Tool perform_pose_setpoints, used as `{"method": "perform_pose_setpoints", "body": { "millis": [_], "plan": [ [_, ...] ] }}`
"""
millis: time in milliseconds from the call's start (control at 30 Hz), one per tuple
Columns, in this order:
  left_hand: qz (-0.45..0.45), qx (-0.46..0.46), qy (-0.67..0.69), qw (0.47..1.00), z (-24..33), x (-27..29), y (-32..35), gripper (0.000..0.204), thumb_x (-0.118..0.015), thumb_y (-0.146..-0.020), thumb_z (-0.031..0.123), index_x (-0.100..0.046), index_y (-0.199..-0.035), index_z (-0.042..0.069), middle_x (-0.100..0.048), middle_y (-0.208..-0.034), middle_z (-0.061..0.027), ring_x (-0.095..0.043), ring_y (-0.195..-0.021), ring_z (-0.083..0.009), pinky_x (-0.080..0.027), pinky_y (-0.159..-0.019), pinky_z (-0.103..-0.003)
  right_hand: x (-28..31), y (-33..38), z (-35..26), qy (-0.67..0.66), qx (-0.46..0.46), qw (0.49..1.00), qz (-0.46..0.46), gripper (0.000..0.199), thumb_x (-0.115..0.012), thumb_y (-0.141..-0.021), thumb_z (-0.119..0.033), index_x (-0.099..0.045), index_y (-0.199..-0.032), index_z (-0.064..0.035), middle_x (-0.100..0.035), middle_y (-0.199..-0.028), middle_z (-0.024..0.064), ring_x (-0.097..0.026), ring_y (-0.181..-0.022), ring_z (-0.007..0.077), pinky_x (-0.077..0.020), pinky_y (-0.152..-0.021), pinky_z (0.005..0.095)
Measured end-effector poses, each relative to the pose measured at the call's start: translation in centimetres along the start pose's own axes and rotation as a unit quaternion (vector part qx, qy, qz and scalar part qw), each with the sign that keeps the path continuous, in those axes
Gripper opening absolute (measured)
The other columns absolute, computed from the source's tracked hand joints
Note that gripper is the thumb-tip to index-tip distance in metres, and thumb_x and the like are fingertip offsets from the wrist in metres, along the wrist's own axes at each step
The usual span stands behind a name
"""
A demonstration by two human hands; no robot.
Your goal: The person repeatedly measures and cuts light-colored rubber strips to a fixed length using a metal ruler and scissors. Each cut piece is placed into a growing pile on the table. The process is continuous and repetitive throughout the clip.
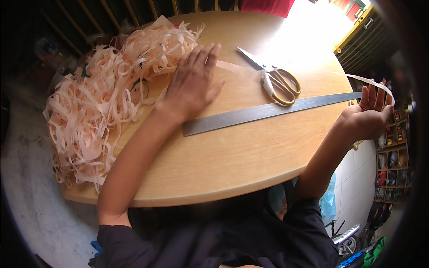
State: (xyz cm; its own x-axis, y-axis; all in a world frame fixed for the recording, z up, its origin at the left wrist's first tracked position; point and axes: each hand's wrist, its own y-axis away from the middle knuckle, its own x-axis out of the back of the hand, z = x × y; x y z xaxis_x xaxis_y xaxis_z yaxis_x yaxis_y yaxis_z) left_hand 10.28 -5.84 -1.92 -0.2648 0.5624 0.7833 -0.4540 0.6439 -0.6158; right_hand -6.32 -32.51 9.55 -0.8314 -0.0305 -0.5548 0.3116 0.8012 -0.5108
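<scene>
A large tangled heap of pale peach fabric strips (89, 100) covers the left side of the table. Over the heap's right edge lies my left hand (192, 80), fingers stretched out, palm down. A flat peach strip (230, 67) runs out from beside its fingertips toward the right and fades in the glare. Beyond the table's right edge, my right hand (371, 107) is turned palm up with its fingers curled. A narrow pale strip (359, 78) comes across from the bright area and bends round these fingers, held in them. Scissors (279, 85) with gold-coloured handles lie between both hands, blades slightly apart.
A long metal ruler (250, 114) lies slantwise across the wooden table (214, 165), its upper edge by the scissors' handles. Strong light washes out the far right corner. A compartment shelf (393, 165) stands right of the table, and a blue plastic bag (328, 201) hangs below its edge.
</scene>
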Motion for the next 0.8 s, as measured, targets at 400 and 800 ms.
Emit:
{"method": "perform_pose_setpoints", "body": {
  "millis": [400, 800],
  "plan": [
    [0.19, 0.121, 0.318, 0.921, -3.8, 9.7, -11.4, 0.04, -0.042, -0.116, 0.029, -0.066, -0.096, 0.004, -0.063, -0.068, -0.0025, -0.062, -0.057, -0.014, -0.058, -0.058, -0.023, -0.3, -0.7, 1.6, 0.056, -0.097, 0.992, -0.061, 0.044, -0.039, -0.113, -0.022, -0.064, -0.125, 0.0114, -0.074, -0.117, 0.0231, -0.079, -0.095, 0.0309, -0.0678, -0.08, 0.0327],
    [0.002, 0.082, 0.12, 0.989, -15.0, 26.5, -5.7, 0.028, -0.052, -0.112, 0.024, -0.072, -0.112, 0.003, -0.059, -0.079, 0.0053, -0.054, -0.073, -0.0067, -0.046, -0.076, -0.022, -0.3, -0.3, 1.8, 0.038, -0.152, 0.984, -0.083, 0.044, -0.042, -0.113, -0.025, -0.065, -0.128, 0.0087, -0.073, -0.121, 0.0218, -0.078, -0.097, 0.0324, -0.0642, -0.084, 0.0359]
  ]
}}
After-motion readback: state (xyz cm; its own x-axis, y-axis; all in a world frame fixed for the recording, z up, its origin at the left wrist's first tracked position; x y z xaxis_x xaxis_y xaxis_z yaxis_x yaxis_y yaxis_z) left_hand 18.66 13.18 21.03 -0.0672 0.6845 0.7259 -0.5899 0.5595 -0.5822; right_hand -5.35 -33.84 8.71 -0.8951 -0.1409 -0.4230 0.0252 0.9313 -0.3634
